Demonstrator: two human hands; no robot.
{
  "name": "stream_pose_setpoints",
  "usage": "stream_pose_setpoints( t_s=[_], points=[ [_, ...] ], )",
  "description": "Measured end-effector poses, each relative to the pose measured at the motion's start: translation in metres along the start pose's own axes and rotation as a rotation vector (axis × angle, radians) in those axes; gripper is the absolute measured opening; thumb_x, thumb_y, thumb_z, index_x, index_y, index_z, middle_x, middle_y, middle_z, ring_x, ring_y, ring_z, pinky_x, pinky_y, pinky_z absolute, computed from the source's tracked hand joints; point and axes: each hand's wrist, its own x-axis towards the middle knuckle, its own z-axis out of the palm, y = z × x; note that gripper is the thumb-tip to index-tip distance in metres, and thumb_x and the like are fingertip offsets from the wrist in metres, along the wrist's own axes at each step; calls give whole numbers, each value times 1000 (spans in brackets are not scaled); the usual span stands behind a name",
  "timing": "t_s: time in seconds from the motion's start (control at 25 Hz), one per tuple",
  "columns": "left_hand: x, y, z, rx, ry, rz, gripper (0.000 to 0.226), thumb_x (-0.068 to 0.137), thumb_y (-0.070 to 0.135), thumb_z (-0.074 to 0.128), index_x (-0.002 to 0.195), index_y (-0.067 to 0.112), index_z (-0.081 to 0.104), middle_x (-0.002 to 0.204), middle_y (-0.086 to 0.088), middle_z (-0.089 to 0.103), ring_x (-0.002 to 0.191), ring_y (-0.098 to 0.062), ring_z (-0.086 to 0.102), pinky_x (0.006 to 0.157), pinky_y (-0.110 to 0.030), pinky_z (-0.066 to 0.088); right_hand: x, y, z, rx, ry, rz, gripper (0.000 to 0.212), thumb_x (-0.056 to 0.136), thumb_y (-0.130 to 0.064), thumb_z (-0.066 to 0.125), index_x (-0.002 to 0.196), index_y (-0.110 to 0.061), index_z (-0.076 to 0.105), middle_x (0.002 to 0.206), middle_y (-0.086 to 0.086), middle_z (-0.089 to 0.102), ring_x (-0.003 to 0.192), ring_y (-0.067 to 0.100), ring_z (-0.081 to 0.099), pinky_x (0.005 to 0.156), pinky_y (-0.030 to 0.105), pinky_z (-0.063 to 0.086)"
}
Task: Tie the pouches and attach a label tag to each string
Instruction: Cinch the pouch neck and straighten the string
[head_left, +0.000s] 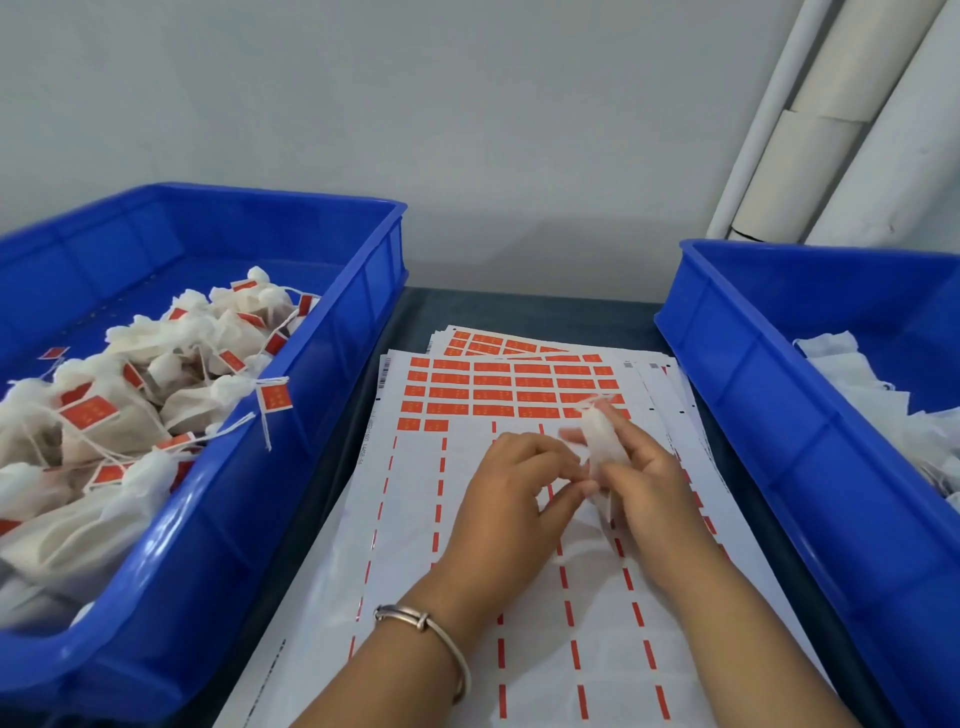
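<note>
A small white fabric pouch (602, 447) is held upright over the label sheet (498, 389), which carries rows of orange-red label tags at its far end. My right hand (649, 493) grips the pouch from the right. My left hand (514, 493), with a metal bangle on its wrist, pinches at the pouch's lower left side with thumb and fingertips. The pouch's string is blurred and hard to make out.
A blue bin (311, 415) on the left holds several tied pouches with orange tags. Another blue bin (769, 415) on the right holds loose white pouches. More label sheets lie stacked underneath. White pipes stand at the back right against the wall.
</note>
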Motion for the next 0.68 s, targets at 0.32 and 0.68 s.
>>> stream_pose_setpoints(
  t_s=[0.32, 0.68],
  points=[
    [7, 4, -8, -187, 139, -262, 31, 91, 27, 57, 88, 56, 46, 92, 39, 44, 87, 17, 49, 62, 2, 39, -3, -2, 6, -139, -13, 20, 13, 92, -38, 55, 86, -35, 67, 80, -23, 65, 88, 11, 58, 65, 18, 43],
    [3, 2, -10, -338, -73, -211, 51, 89, 16, 55, 102, 63, 43, 93, 46, 49, 93, 18, 48, 63, 1, 42, -7, -8, 5, -84, -135, 91, 16, 93, -32, 52, 87, -26, 66, 86, -9, 67, 92, 16, 58, 71, 23, 45]
  ],
)
